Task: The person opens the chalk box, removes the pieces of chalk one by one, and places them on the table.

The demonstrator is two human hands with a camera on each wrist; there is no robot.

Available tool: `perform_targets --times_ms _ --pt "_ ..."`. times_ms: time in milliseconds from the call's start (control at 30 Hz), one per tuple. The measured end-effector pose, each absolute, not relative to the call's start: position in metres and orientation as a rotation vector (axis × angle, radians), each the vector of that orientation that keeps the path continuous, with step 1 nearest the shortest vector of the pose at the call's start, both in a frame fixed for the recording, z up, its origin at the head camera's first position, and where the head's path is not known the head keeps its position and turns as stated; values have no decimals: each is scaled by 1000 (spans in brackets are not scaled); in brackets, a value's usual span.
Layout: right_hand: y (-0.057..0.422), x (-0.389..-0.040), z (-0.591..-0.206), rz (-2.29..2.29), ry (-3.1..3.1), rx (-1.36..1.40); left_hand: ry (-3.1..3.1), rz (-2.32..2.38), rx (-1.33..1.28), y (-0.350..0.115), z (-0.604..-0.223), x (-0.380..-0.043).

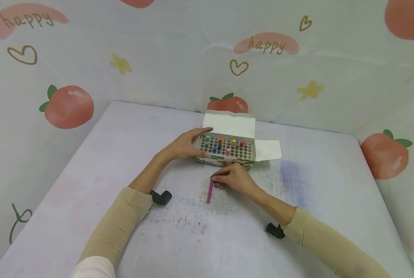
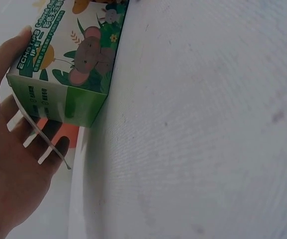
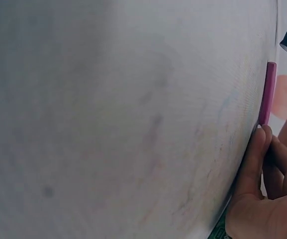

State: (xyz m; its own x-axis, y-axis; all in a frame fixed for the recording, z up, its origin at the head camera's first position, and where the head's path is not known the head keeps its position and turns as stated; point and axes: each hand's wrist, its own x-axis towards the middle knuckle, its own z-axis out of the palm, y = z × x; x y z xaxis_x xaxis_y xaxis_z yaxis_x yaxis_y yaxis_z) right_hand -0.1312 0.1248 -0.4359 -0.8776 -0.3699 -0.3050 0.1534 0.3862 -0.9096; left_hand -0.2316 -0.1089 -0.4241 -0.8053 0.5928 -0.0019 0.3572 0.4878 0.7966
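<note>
A printed cardboard chalk box stands open on the table, several coloured chalk sticks upright in its holed tray. My left hand holds the box by its left end, thumb at the front edge and index finger along the back. In the left wrist view the thumb lies against the box and the other fingers show behind its end. My right hand pinches a purple chalk stick by its far end, just in front of the box. The stick lies close along the table surface in the right wrist view.
The box's white lid is folded back and a side flap sticks out right. The white table cloth bears coloured smudges, with a purple patch at right. A patterned backdrop rises behind.
</note>
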Motion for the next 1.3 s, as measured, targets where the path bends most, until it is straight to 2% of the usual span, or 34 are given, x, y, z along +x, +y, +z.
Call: perform_targets --times_ms 500,1000,1300 --pt "131 -133 -431 -1528 2179 -292 2471 1207 795 -108 -422 -229" --pt "149 -139 -391 -1641 2204 -370 2434 1241 776 -107 -421 -228" --pt "168 -152 -382 -1659 2303 -432 2432 1243 756 -107 -423 -229"
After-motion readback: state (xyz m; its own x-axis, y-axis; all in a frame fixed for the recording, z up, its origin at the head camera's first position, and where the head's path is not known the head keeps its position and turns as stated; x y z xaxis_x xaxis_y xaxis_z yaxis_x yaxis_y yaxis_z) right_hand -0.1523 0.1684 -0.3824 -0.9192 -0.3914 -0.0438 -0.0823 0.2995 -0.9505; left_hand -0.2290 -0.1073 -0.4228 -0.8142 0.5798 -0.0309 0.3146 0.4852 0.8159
